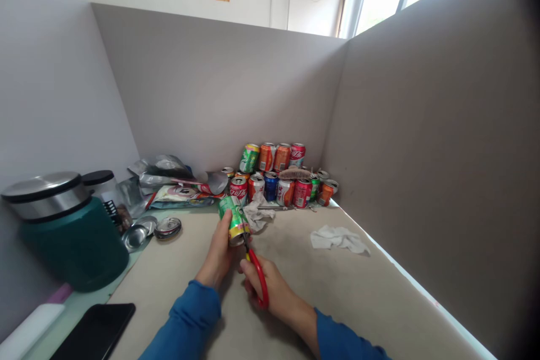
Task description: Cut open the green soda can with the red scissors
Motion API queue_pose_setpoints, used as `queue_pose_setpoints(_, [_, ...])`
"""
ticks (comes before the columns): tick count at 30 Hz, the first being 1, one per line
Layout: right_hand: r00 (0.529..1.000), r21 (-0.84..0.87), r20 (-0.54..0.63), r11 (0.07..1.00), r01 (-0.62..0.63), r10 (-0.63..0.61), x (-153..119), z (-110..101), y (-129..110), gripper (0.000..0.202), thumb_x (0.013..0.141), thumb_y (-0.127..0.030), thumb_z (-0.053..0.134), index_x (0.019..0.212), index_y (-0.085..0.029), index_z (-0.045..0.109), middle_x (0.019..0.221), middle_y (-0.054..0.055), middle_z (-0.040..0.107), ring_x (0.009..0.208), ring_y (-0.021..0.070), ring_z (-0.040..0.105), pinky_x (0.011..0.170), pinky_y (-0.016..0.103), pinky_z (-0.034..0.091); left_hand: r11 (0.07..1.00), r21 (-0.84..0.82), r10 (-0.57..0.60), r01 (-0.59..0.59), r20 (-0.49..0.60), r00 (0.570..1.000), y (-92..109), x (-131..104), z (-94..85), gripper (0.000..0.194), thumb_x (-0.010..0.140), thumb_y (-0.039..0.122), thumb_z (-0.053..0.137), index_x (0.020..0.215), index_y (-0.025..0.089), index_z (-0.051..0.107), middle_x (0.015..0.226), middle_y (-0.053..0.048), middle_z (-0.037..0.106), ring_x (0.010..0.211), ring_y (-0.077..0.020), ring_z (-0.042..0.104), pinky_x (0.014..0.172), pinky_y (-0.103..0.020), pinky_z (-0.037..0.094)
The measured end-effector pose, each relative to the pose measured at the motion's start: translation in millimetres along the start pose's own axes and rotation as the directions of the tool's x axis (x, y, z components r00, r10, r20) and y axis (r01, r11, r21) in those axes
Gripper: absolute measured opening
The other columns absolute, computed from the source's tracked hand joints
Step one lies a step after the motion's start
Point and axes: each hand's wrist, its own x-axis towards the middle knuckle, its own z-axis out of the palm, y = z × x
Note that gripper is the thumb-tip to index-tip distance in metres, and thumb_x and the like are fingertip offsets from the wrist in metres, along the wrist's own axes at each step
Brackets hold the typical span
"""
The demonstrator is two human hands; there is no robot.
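A green and yellow drink can (pixel 233 217) is tilted in the grip of my left hand (pixel 220 250), thumb across its side. My right hand (pixel 268 284) is closed round the red handles of a pair of scissors (pixel 260 281). The scissors' dark blades meet the can's lower right edge; how far they reach into the metal I cannot make out. Just behind the can lies a crumpled tissue (pixel 260 215).
Stacked drink cans (pixel 274 183) line the back. At right lies a white cloth (pixel 340 239). To the left are flattened packets (pixel 181 196), can lids (pixel 167 228), a teal jar (pixel 73 242) and a black phone (pixel 95 332). Grey partitions (pixel 219 84) enclose the table.
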Motion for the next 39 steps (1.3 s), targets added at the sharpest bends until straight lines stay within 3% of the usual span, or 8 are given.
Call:
queue_pose_setpoints(8, [0.999,0.018,-0.04,1.0,0.022,-0.021,-1,2,-11,0.057,0.077,-0.077,0.056,0.076,-0.021,0.046,0.051,-0.006,0.048,0.04,0.0078,0.04,0.04,0.022,0.031,0.976,-0.097,-0.196,0.193,-0.023,0.98,-4,-10,12.2,0.041,0.088,0.055,0.058,0.088,0.014,0.062,0.065,-0.005,0.069,0.056,-0.0193,0.068,0.053,-0.03,0.057])
queue_pose_setpoints(14, [0.999,-0.001,-0.048,1.0,0.009,-0.009,-2,2,-10,0.058,0.079,-0.079,0.051,0.077,-0.021,0.047,0.052,-0.006,0.05,0.039,0.0079,0.042,0.04,0.021,0.032,0.978,-0.097,-0.187,0.183,-0.031,0.982,-3,-7,11.8,0.042,0.089,0.054,0.056,0.088,0.013,0.062,0.064,-0.005,0.068,0.055,-0.0198,0.067,0.053,-0.031,0.057])
queue_pose_setpoints(17, [0.999,0.004,-0.051,1.0,0.011,-0.01,-2,3,-4,0.059,0.079,-0.079,0.052,0.079,-0.02,0.048,0.052,-0.006,0.05,0.039,0.0075,0.042,0.039,0.02,0.032,0.99,-0.08,-0.114,0.113,-0.007,0.994,-1,-2,5.3,0.04,0.089,0.053,0.057,0.094,0.013,0.063,0.068,-0.005,0.068,0.057,-0.019,0.067,0.055,-0.032,0.057])
queue_pose_setpoints(22, [1.0,0.029,-0.017,0.999,-0.016,0.017,0,5,2,0.059,0.079,-0.078,0.052,0.08,-0.02,0.05,0.048,-0.008,0.046,0.038,0.0073,0.039,0.037,0.019,0.03,0.992,0.03,0.12,-0.12,0.003,0.993,4,4,-4.5,0.044,0.083,0.053,0.065,0.103,0.014,0.062,0.08,-0.007,0.07,0.066,-0.0182,0.068,0.062,-0.029,0.056])
queue_pose_setpoints(28, [1.0,0.042,0.021,0.999,-0.016,0.015,-3,5,-4,0.052,0.082,-0.071,0.056,0.081,-0.019,0.051,0.05,-0.008,0.048,0.04,0.0067,0.04,0.039,0.018,0.03,0.903,0.134,0.405,-0.408,0.047,0.913,9,13,-15.4,0.052,0.079,0.053,0.069,0.116,0.017,0.06,0.103,-0.007,0.069,0.084,-0.0184,0.067,0.079,-0.031,0.053])
queue_pose_setpoints(31, [1.0,0.052,0.03,0.999,-0.008,0.006,-3,4,-3,0.049,0.084,-0.068,0.057,0.082,-0.019,0.051,0.051,-0.008,0.049,0.04,0.0063,0.04,0.039,0.018,0.03,0.875,0.171,0.45,-0.453,0.055,0.891,9,16,-18.8,0.052,0.079,0.053,0.07,0.115,0.018,0.06,0.104,-0.006,0.069,0.088,-0.0192,0.066,0.082,-0.032,0.052])
queue_pose_setpoints(33, [1.0,0.051,0.025,0.999,-0.002,0.0,-2,5,-1,0.05,0.083,-0.069,0.056,0.082,-0.019,0.051,0.051,-0.008,0.049,0.039,0.0064,0.04,0.039,0.019,0.03,0.897,0.153,0.411,-0.414,0.053,0.91,8,16,-17.6,0.05,0.079,0.054,0.069,0.114,0.018,0.06,0.103,-0.006,0.069,0.087,-0.0188,0.067,0.081,-0.031,0.052])
queue_pose_setpoints(39, [1.0,0.069,-0.001,0.997,-0.024,0.024,0,6,4,0.058,0.079,-0.077,0.054,0.086,-0.019,0.051,0.047,-0.009,0.047,0.037,0.0073,0.038,0.038,0.02,0.03,0.994,0.046,0.101,-0.101,0.0,0.995,2,4,-3.3,0.045,0.084,0.056,0.063,0.102,0.014,0.062,0.081,-0.006,0.069,0.066,-0.0178,0.067,0.062,-0.03,0.055])
